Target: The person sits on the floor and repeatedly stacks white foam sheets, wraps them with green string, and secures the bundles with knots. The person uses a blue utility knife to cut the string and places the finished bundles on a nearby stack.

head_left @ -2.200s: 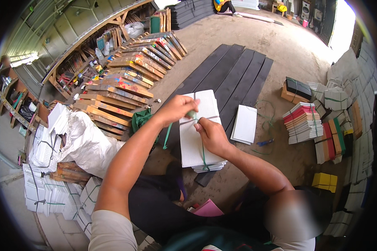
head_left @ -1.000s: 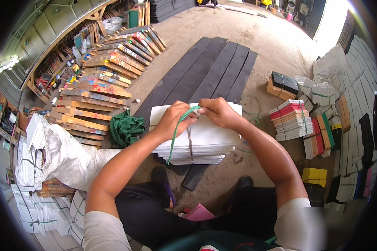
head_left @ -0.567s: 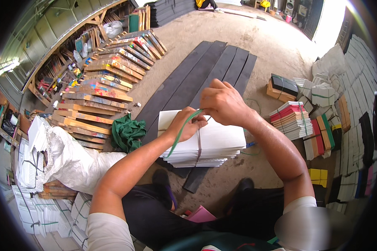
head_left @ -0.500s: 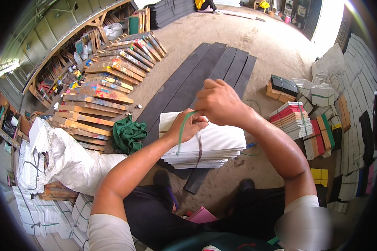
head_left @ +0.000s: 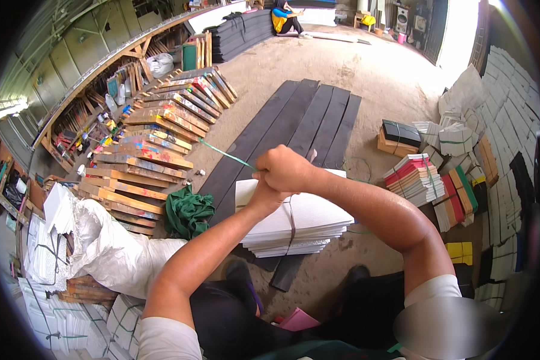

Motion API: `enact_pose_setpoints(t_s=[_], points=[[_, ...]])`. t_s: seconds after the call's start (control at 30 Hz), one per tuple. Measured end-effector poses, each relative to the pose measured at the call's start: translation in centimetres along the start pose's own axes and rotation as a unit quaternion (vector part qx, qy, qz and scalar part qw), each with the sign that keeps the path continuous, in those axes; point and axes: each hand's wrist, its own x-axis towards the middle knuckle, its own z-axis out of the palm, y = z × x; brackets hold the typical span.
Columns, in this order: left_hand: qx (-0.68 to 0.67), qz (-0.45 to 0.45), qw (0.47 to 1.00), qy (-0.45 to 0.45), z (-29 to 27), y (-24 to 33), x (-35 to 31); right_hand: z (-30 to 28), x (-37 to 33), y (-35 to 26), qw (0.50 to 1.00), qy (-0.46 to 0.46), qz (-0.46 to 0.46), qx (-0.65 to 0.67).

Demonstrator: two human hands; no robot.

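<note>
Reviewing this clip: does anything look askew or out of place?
Slightly. The green cloth lies in a crumpled heap beside the black strips, though most things here are stacked; the white sheets sit uneven along their near edge.

Sheet stack [head_left: 321, 210] on boards [head_left: 294, 114] — cloth [head_left: 188, 210] left, timber row [head_left: 162, 114] beyond it — bundles [head_left: 415, 180] right

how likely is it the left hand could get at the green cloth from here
Probably yes: nothing seems to cover the green cloth or stand between it and the left hand, though that hand is close up against the right hand over the white stack.
</note>
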Motion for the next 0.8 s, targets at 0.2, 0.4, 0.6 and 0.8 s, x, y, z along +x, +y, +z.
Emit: enact_pose_setpoints(t_s=[0.2,0.4,0.6,0.8], points=[[-0.015,-0.067,0.998,-0.002,-0.2,-0.2,0.1,0.3,0.1,-0.3,0.999,0.017,-0.01,-0.036],[-0.107,-0.075,0.991,-0.017,-0.1,0.0,0.2,-0.6,-2.9,2.7,0.973,0.186,-0.127,-0.04],[-0.142,-0.081,0.986,-0.018,0.5,-0.4,0.7,0.1,-9.1,4.7,0.987,0.107,0.005,-0.122],[-0.128,-0.074,0.989,-0.013,0.9,0.2,0.6,3.2,-11.3,5.2,0.98,0.155,0.044,-0.112]])
